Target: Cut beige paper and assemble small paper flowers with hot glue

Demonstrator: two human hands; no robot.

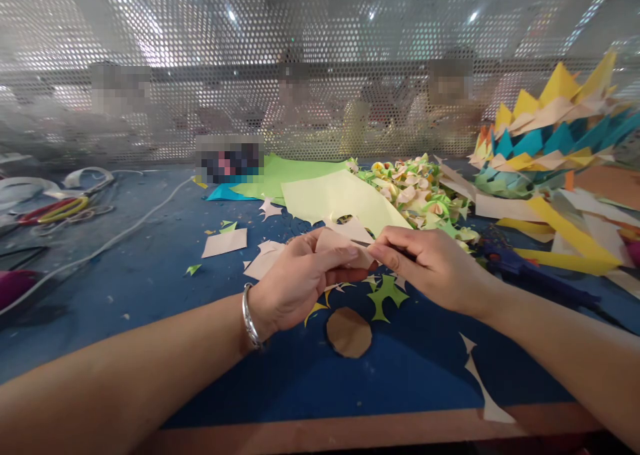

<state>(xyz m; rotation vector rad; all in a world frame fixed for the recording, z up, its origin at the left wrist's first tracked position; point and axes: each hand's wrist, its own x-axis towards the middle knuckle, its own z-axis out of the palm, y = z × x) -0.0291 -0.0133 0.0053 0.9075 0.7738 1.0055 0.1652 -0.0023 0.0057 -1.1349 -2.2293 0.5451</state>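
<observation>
Both hands (pixel 297 275) (pixel 440 268) pinch thin pale paper (pixel 337 238); faceted brown disc (pixel 349 332) near

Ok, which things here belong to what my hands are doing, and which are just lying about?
Seem in use:
- pale pink paper, held between the left hand and right hand

Seem just lying about, untouched:
- cut green scrap
- narrow pale scrap
- brown disc
- white cable
</observation>
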